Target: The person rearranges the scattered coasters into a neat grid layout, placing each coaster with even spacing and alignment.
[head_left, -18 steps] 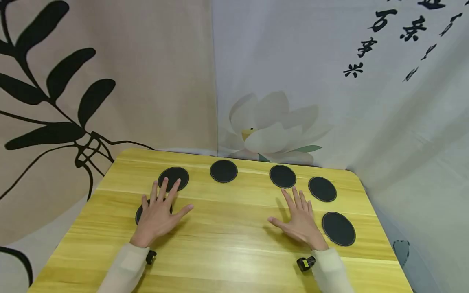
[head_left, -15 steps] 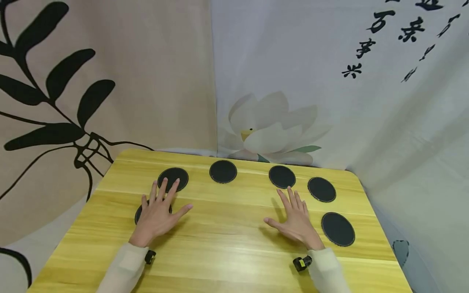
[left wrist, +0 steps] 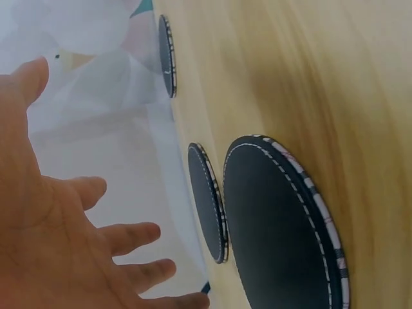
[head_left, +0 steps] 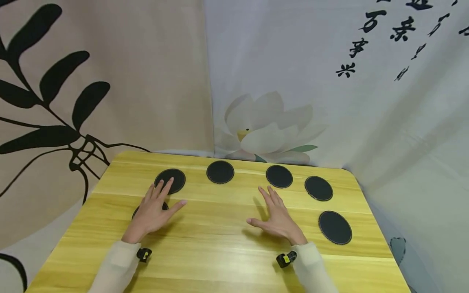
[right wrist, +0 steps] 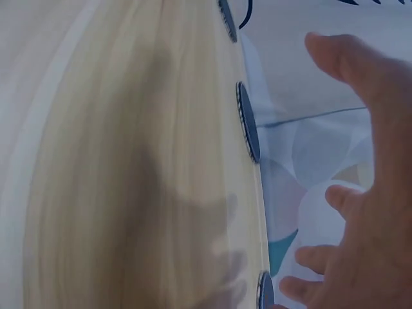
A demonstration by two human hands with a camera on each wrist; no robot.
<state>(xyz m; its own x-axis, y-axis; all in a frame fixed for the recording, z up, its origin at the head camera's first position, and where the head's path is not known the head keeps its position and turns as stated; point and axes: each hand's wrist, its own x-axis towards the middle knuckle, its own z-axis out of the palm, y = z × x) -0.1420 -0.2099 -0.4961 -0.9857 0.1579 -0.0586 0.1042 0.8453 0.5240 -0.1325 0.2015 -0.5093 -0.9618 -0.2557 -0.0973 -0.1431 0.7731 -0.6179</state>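
Note:
My left hand [head_left: 152,212] hovers palm down, fingers spread, over two black round coasters at the table's left. Its fingertips overlap the farther coaster [head_left: 177,182] in the head view; the nearer coaster [head_left: 164,206] is partly hidden behind the hand. In the left wrist view, that hand [left wrist: 58,225] is raised over the wood, and a large coaster [left wrist: 277,225] shows pale stitching and a checked edge. My right hand [head_left: 277,219] holds nothing, its thumb spread wide and its fingers pointing toward the back coaster [head_left: 279,176]. Its shadow falls on the table in the right wrist view.
More coasters lie flat in an arc: one at back centre [head_left: 220,172], one at back right [head_left: 318,188] and one at the right side [head_left: 335,227]. The yellow wooden table [head_left: 220,260] ends at a printed curtain [head_left: 165,81]. Each wrist wears a small black camera [head_left: 286,259].
My right hand has moved left, away from the right-side coasters. The left hand has shifted slightly left and tilted. The head view has turned a little; the coasters stay in place.

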